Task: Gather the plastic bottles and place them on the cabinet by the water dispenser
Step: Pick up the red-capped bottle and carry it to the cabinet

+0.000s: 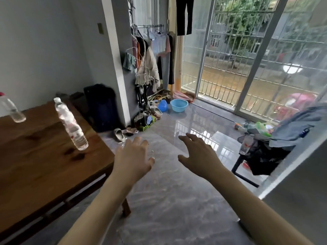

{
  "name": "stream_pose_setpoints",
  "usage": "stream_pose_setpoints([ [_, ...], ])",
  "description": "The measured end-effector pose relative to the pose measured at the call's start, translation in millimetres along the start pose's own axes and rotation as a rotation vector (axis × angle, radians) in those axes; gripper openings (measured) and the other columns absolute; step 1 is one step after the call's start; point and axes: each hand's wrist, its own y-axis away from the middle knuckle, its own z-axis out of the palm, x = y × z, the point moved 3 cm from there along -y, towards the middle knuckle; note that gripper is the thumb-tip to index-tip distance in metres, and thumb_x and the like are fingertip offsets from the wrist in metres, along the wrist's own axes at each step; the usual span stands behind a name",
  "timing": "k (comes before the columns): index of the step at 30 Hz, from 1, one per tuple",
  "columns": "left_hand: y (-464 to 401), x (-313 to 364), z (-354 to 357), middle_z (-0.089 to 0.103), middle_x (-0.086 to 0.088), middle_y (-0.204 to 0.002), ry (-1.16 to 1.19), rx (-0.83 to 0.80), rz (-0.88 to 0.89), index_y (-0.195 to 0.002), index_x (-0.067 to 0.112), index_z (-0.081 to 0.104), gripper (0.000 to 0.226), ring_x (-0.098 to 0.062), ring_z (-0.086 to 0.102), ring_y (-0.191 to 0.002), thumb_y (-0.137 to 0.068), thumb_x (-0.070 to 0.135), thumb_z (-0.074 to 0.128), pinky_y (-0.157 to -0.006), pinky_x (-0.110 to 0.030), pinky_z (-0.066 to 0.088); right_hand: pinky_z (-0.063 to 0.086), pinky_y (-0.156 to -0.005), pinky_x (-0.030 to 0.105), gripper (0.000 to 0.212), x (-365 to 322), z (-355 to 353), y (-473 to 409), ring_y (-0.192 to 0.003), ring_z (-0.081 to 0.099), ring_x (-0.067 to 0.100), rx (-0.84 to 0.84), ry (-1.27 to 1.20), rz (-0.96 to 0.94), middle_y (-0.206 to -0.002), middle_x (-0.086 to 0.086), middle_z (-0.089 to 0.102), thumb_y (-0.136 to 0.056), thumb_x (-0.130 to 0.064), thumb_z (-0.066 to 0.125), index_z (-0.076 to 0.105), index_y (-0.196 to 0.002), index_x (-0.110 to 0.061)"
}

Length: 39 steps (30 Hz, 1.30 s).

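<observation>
A tall clear plastic bottle (70, 123) with a white cap stands on the wooden table (44, 170) near its right edge. A second clear bottle (12, 110) with a red cap stands at the table's far left. A third bottle (246, 145) with a red label stands on a black stool at the right. My left hand (135, 157) is stretched forward over the floor, fingers spread, holding nothing, just right of the table's corner. My right hand (196, 154) reaches forward too, fingers apart and empty, left of the stool. The cabinet and water dispenser are not in view.
A black stool (246, 175) at the right carries a black bag and blue-grey cloth (300, 124). A clothes rack (150, 55), shoes and a blue basin (178, 105) crowd the far wall. A barred glass sliding door (256, 55) fills the right. Glossy grey tiles (173, 200) lie ahead.
</observation>
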Motion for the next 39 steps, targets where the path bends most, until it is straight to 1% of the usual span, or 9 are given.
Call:
stream_pose_setpoints([
  [3, -44, -3, -5, 0.035, -0.002, -0.156, 0.002, 0.008, 0.006, -0.145, 0.025, 0.044, 0.058, -0.024, 0.038, -0.139, -0.095, 0.052, 0.05, -0.106, -0.039, 0.037, 0.034, -0.111, 0.043, 0.068, 2, 2, -38, -0.143, 0.034, 0.024, -0.012, 0.005, 0.001, -0.161, 0.001, 0.028, -0.091, -0.044, 0.057, 0.03, -0.152, -0.029],
  [7, -95, -1, 1, 0.03, -0.004, -0.161, 0.01, -0.034, 0.014, -0.149, 0.025, 0.04, 0.059, -0.025, 0.031, -0.145, -0.096, 0.051, 0.05, -0.111, -0.043, 0.034, 0.033, -0.112, 0.043, 0.068, 14, 5, -90, -0.142, 0.035, 0.024, -0.005, 0.022, -0.001, -0.161, 0.001, 0.028, -0.092, -0.044, 0.056, 0.03, -0.152, -0.028],
  [14, -201, 8, 23, 0.038, -0.001, -0.155, 0.007, -0.022, -0.03, -0.144, 0.025, 0.044, 0.057, -0.024, 0.035, -0.142, -0.095, 0.054, 0.049, -0.109, -0.044, 0.036, 0.024, -0.117, 0.049, 0.078, 55, 12, -200, -0.148, 0.025, 0.029, -0.007, 0.071, -0.01, -0.165, 0.004, 0.015, -0.089, -0.055, 0.055, 0.02, -0.153, -0.031],
  [18, -269, 23, 35, 0.039, 0.0, -0.154, 0.025, 0.005, -0.071, -0.143, 0.024, 0.045, 0.057, -0.022, 0.033, -0.143, -0.094, 0.054, 0.05, -0.107, -0.043, 0.036, 0.026, -0.117, 0.049, 0.076, 85, 11, -267, -0.147, 0.026, 0.029, -0.02, 0.065, -0.04, -0.164, 0.004, 0.018, -0.089, -0.053, 0.056, 0.022, -0.153, -0.03],
  [22, -335, 32, 39, 0.031, 0.001, -0.16, 0.046, 0.016, -0.11, -0.15, 0.027, 0.037, 0.064, -0.022, 0.03, -0.145, -0.093, 0.055, 0.051, -0.111, -0.044, 0.033, 0.032, -0.114, 0.046, 0.072, 114, 1, -340, -0.144, 0.031, 0.027, -0.026, 0.089, -0.101, -0.162, 0.003, 0.024, -0.09, -0.052, 0.056, 0.026, -0.151, -0.029],
  [25, -373, 32, 41, 0.029, 0.001, -0.162, 0.045, 0.033, -0.169, -0.15, 0.029, 0.037, 0.064, -0.022, 0.03, -0.145, -0.093, 0.056, 0.051, -0.112, -0.043, 0.032, 0.032, -0.113, 0.046, 0.071, 127, -1, -392, -0.144, 0.033, 0.026, -0.059, 0.082, -0.165, -0.162, 0.004, 0.025, -0.091, -0.053, 0.056, 0.027, -0.151, -0.029],
  [28, -397, 25, 47, 0.032, 0.001, -0.158, 0.046, 0.027, -0.223, -0.147, 0.027, 0.039, 0.062, -0.022, 0.035, -0.141, -0.093, 0.055, 0.052, -0.11, -0.043, 0.034, 0.034, -0.111, 0.045, 0.068, 125, 2, -433, -0.14, 0.037, 0.025, -0.068, 0.077, -0.226, -0.159, 0.003, 0.031, -0.091, -0.051, 0.057, 0.03, -0.15, -0.029],
  [31, -418, 10, 51, 0.031, 0.003, -0.159, 0.037, 0.04, -0.287, -0.149, 0.027, 0.037, 0.061, -0.021, 0.036, -0.141, -0.094, 0.051, 0.052, -0.109, -0.041, 0.035, 0.035, -0.11, 0.043, 0.067, 113, 12, -466, -0.138, 0.039, 0.024, -0.075, 0.085, -0.304, -0.155, 0.001, 0.035, -0.091, -0.05, 0.055, 0.032, -0.149, -0.026],
  [39, -473, -51, 57, 0.022, -0.003, -0.166, -0.006, 0.1, -0.438, -0.15, 0.026, 0.037, 0.065, -0.022, 0.025, -0.15, -0.093, 0.053, 0.056, -0.117, -0.042, 0.028, 0.031, -0.111, 0.044, 0.07, 63, 44, -562, -0.143, 0.033, 0.024, -0.096, 0.071, -0.408, -0.159, 0.001, 0.029, -0.091, -0.051, 0.053, 0.029, -0.152, -0.026],
])
